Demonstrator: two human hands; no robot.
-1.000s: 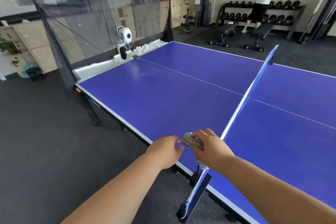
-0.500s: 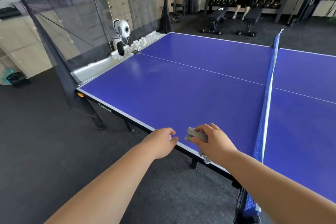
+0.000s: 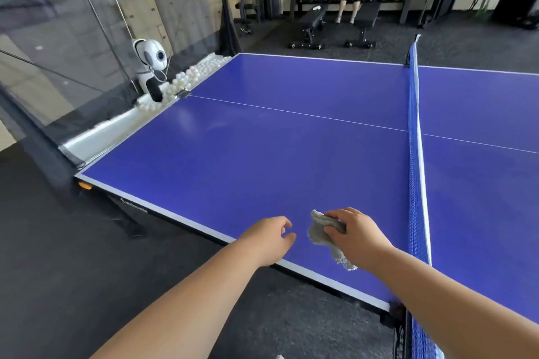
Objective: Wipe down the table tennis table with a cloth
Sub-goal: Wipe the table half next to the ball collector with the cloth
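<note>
A: There's only the head view. What do the hands have?

B: The right hand [image 3: 357, 237] has its fingers curled round a crumpled grey woven cloth [image 3: 322, 230]. The cloth is bunched in the grip, with a loose tail hanging below the palm toward the wrist. The left hand [image 3: 268, 239] holds nothing. Its fingers are loosely bent, thumb and forefinger apart, just to the left of the cloth.

A: And where is that against the table?

B: Both hands hover over the near edge of the blue table tennis table with white lines [image 3: 262, 154]. I can't tell whether the cloth touches the surface. The blue mesh net with a white top band [image 3: 415, 154] runs just to the right of the right hand. The wide half of the table spreads ahead of and to the left of the left hand.

A: What might go wrong?

B: I'd judge the wiping has barely begun. A bunched cloth meets the surface with only a small patch, so strokes could leave unwiped strips between them. A sweep to the right could snag the hanging tail on the net. Far ahead of the left hand, loose white plastic balls [image 3: 198, 71] lie heaped beside a white rounded ball-feeding machine [image 3: 150, 64] at the table's end. A long push that way could knock balls off.
</note>
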